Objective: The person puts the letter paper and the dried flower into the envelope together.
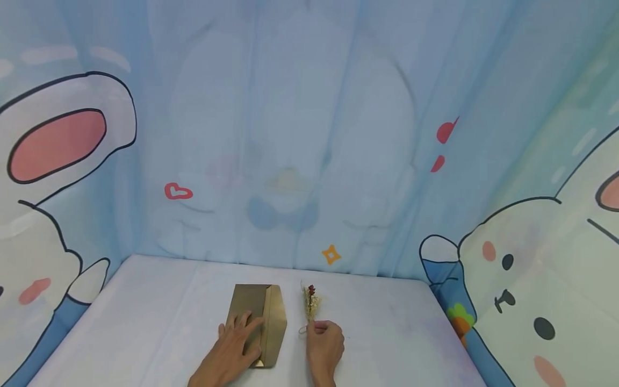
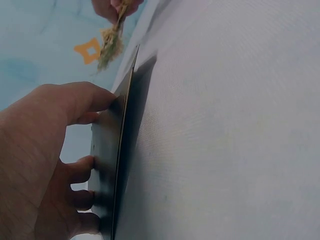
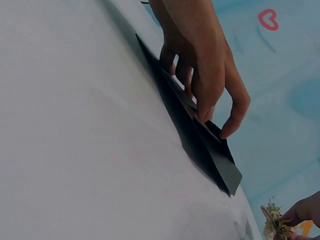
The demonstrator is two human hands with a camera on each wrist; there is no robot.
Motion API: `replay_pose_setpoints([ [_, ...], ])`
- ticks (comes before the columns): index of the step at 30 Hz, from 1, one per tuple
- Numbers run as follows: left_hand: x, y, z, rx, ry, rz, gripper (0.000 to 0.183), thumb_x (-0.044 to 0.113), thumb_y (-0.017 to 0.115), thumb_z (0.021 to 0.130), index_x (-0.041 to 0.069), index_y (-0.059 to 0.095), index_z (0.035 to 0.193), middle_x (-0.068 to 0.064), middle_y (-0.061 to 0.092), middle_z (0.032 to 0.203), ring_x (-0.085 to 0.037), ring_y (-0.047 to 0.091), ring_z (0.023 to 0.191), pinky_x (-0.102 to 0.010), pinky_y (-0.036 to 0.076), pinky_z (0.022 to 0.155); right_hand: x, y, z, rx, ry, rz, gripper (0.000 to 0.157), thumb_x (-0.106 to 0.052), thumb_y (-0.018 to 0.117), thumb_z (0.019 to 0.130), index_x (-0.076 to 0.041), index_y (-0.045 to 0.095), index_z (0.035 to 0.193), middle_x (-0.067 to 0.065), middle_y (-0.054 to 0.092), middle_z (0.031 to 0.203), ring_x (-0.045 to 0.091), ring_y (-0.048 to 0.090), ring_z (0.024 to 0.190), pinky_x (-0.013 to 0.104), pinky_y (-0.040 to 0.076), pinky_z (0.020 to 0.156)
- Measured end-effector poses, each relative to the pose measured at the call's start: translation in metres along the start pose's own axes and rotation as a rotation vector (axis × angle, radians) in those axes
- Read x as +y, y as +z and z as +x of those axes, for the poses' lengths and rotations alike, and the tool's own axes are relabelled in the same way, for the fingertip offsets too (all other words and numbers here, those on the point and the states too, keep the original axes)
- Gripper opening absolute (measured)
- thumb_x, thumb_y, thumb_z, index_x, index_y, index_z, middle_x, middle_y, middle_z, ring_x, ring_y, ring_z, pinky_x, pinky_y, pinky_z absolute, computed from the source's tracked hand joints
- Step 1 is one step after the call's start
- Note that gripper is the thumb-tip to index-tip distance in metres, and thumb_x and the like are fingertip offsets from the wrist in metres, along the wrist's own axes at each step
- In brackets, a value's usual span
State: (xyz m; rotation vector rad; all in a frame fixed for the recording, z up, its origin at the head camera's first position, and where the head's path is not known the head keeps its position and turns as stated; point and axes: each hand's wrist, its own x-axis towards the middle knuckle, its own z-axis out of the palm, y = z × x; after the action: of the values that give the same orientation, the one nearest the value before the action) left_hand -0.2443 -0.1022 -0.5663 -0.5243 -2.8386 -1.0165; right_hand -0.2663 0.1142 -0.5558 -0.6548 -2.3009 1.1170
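A gold envelope (image 1: 275,328) lies on the white-covered table with its pointed flap toward the right. Spread across its face, the fingertips of my left hand (image 1: 229,344) press near the flap's edge. In the left wrist view, the thumb and fingertips of that hand touch the dark-looking envelope (image 2: 106,155), whose near edge stands a little off the cloth. Just to the right, my right hand (image 1: 325,341) pinches the stems of a small dried flower bunch (image 1: 311,305) with a dark red bloom. A thin string loop (image 1: 303,330) sticks out beside the stems.
The white cloth-covered table (image 1: 396,322) extends on both sides of the hands. Behind it hangs a light blue curtain (image 1: 290,134) with cartoon rabbit prints, which also runs along the left and right sides.
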Motion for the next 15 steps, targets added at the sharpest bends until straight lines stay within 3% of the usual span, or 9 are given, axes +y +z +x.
replay_pose_setpoints([
  [6, -0.002, -0.001, 0.003, -0.023, -0.009, -0.022, 0.050, 0.036, 0.063, 0.096, 0.027, 0.053, 0.145, -0.020, 0.042, 0.155, -0.061, 0.030, 0.142, -0.086, 0.021, 0.102, -0.013, 0.012, -0.016, -0.034, -0.039, 0.019, 0.009, -0.010, 0.076, 0.074, -0.011, 0.071, 0.066, -0.002, 0.066, 0.058, 0.009, 0.056, 0.052, 0.033, 0.047, 0.057],
  [15, -0.006, 0.001, 0.004, -0.051, -0.011, -0.039, 0.054, 0.035, 0.064, 0.094, 0.026, 0.051, 0.146, -0.023, 0.040, 0.156, -0.064, 0.026, 0.142, -0.087, 0.019, 0.101, -0.021, 0.022, -0.033, -0.067, -0.094, 0.041, 0.015, -0.013, 0.078, 0.075, -0.014, 0.069, 0.062, -0.005, 0.062, 0.055, 0.007, 0.054, 0.051, 0.030, 0.045, 0.055],
])
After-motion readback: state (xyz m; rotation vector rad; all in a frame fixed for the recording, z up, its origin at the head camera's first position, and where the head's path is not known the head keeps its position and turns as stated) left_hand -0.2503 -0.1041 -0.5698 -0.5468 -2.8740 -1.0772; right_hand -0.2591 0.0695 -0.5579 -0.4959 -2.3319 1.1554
